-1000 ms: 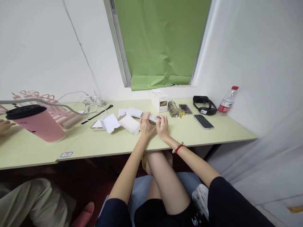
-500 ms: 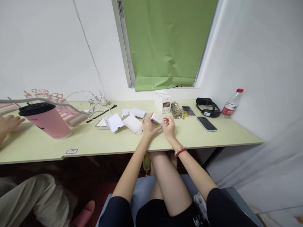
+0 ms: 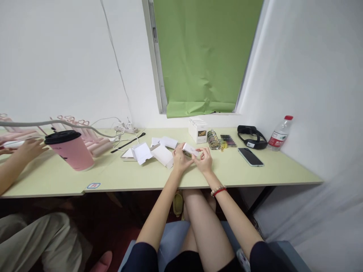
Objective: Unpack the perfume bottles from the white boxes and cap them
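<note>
bare tabletop [image 3: 241, 173] before phone [image 3: 251, 156], cup [image 3: 74, 153] blocking left

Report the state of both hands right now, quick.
Left hand: closed on the small white box.
Right hand: fingers closed on the same box's near end.

A creased, matt green paper sheet [image 3: 208, 56] hangs top centre; the phone [image 3: 251, 156] at right has a glossy, smooth screen.

one head-worn view looks forward and slightly down over the hands [image 3: 192, 159] at arm's reach.
</note>
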`<state>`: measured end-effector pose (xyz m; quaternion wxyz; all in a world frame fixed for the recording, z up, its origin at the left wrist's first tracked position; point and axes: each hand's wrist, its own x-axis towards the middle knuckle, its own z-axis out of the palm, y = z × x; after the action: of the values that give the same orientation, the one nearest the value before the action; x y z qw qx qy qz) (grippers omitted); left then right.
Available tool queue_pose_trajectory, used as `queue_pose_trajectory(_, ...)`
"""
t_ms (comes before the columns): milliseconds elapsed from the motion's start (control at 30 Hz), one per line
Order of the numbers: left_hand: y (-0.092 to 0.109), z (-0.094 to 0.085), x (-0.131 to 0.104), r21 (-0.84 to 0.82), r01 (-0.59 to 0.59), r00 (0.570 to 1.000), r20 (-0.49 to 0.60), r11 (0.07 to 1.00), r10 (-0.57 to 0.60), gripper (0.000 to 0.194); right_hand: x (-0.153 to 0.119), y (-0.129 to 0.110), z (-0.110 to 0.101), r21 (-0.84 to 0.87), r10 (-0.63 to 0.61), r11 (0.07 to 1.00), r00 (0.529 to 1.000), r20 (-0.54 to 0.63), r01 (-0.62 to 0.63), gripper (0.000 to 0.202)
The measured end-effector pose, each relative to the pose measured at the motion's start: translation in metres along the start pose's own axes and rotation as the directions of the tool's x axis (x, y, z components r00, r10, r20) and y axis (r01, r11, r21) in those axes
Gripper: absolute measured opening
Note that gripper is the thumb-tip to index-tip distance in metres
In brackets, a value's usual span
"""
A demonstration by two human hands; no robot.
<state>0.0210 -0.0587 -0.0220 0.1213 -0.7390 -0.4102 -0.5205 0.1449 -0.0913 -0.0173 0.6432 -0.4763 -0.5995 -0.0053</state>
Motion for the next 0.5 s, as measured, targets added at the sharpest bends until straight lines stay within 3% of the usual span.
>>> queue_pose_trajectory(167,-0.0002,-0.0014,0.0001,0.014,-0.022,1.0,-0.02,1.0,0.023,0.074,-0.0015,-0.0044,-0.0003,0.006,-0.035,0.999,0.999,0.024,0.034,0.032)
queue_pose_trajectory(500,0.0,-0.0029,0.0021,0.009,-0.071,0.997,-0.02,0.997,0.071,0.07,-0.0015,-0.0052,-0.0003,-0.016,-0.041,0.999,0.999,0.005,0.041,0.032)
